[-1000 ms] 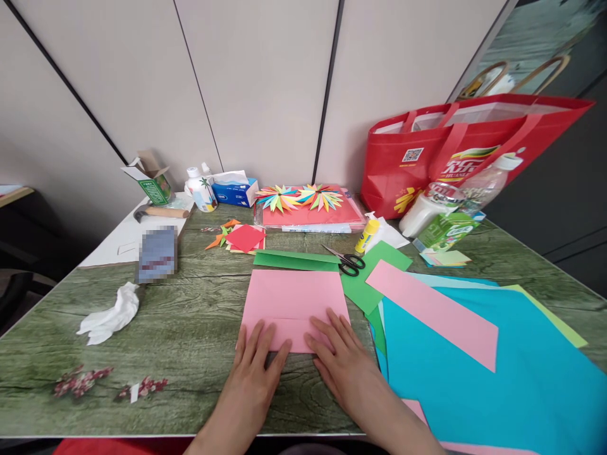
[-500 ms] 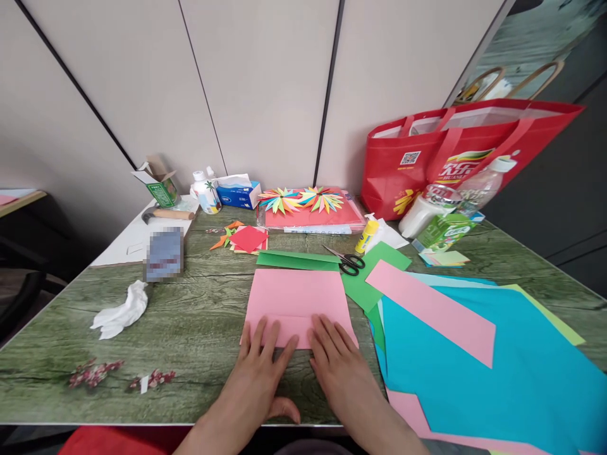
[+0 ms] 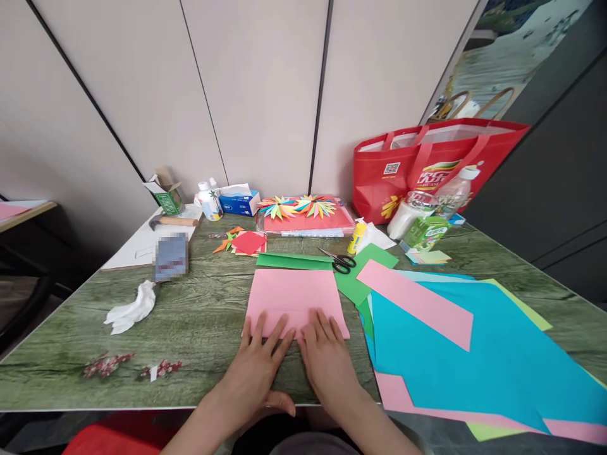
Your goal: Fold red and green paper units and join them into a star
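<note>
A pink sheet of paper (image 3: 294, 294) lies flat on the green wood-grain table (image 3: 199, 322), with a folded strip along its near edge. My left hand (image 3: 258, 366) rests open on the near left part of that strip, fingers spread. My right hand (image 3: 325, 357) lies open beside it, fingertips pressing the near right part of the fold. Both hands touch the paper and hold nothing.
Black scissors (image 3: 339, 260), a green sheet (image 3: 294, 260) and a yellow glue bottle (image 3: 356, 237) lie behind the pink sheet. A stack of blue, pink and green sheets (image 3: 474, 354) fills the right. A crumpled tissue (image 3: 133, 306) lies left. A red bag (image 3: 427, 164) stands at the back.
Both hands have drawn closer together along the near fold of the pink sheet. The view has pulled back and tilted up a little.
</note>
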`<state>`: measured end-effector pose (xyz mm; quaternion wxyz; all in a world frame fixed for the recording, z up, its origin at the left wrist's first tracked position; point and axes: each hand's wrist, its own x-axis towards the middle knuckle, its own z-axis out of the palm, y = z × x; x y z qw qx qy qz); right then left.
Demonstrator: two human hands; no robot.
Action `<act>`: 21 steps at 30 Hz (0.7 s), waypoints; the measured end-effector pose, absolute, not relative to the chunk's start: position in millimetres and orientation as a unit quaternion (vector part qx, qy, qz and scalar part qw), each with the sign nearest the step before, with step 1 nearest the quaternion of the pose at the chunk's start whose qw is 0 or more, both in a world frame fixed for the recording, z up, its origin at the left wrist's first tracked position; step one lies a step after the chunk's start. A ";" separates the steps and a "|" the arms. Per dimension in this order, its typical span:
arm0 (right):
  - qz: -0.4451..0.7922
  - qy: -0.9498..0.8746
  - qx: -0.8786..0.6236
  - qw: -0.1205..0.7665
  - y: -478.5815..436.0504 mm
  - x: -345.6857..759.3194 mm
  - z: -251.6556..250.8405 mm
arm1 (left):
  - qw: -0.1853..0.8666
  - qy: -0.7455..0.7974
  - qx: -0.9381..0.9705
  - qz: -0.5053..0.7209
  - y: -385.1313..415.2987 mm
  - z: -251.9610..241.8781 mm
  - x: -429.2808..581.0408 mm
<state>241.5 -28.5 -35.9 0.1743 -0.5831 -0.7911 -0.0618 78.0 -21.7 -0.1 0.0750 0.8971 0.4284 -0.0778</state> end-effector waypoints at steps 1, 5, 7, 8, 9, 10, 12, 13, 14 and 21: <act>-0.060 -0.774 -0.604 0.180 -27.0 236.6 -34.0 | 0.075 0.428 0.897 -0.080 -22.0 0.5 78.0; -0.062 -0.726 -0.656 0.199 -22.1 223.0 -25.1 | 0.071 0.427 0.898 -0.077 -22.5 1.5 78.2; -0.058 -0.718 -0.662 0.209 -20.8 221.8 -21.5 | 0.070 0.426 0.899 -0.075 -22.4 0.9 78.1; -0.054 -0.718 -0.661 0.212 -20.5 222.6 -20.0 | 0.070 0.426 0.899 -0.074 -22.3 0.5 77.8; -0.050 -0.720 -0.659 0.213 -20.4 224.2 -18.7 | 0.070 0.426 0.899 -0.073 -22.3 0.0 77.5; -0.047 -0.722 -0.657 0.212 -20.5 226.7 -17.7 | 0.070 0.426 0.899 -0.071 -22.3 -0.5 77.2; -0.046 -0.727 -0.653 0.209 -21.3 234.1 -16.4 | 0.070 0.425 0.900 -0.067 -22.6 -1.1 76.6; -0.049 -0.729 -0.651 0.206 -22.0 238.9 -16.2 | 0.069 0.425 0.900 -0.065 -22.7 -1.1 76.4; -0.054 -0.731 -0.649 0.204 -22.9 244.3 -16.4 | 0.067 0.424 0.901 -0.063 -22.9 -0.9 76.3; -0.128 -0.727 -0.642 0.207 -29.7 281.8 -26.1 | 0.068 0.427 0.900 -0.064 -23.7 6.2 79.1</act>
